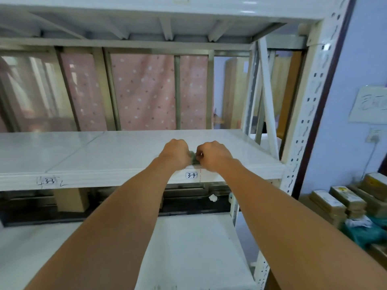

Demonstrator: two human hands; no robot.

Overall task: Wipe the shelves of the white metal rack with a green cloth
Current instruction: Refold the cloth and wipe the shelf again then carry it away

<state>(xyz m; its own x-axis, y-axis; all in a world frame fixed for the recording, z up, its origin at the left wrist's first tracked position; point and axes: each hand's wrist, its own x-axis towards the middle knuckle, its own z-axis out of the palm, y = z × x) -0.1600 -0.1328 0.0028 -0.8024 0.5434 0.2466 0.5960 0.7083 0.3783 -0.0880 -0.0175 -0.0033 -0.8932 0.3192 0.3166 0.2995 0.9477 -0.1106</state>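
Both arms are reaching forward to the middle shelf (129,151) of the white metal rack (307,114). The left hand (177,152) and the right hand (213,155) are sitting side by side at the shelf's front edge, toward its right end, just above the label reading 3-4 (191,175). Both are curling into fists, knuckles facing away from the camera, and both are gripping the green cloth (194,159), which is bunching up between them. Only a small wad of it is showing in the gap between the hands, resting on the shelf right at the front lip; it is too crumpled and too hidden to tell its long axis or which way it is pointing.

A second label, 3-3 (48,181), is sitting on the front edge farther left. A lower shelf (188,248) is lying below the arms. Behind the rack a pink dotted curtain (144,91) is hanging. To the right, past the perforated upright, stacked boxes (335,204) are sitting near the wall.
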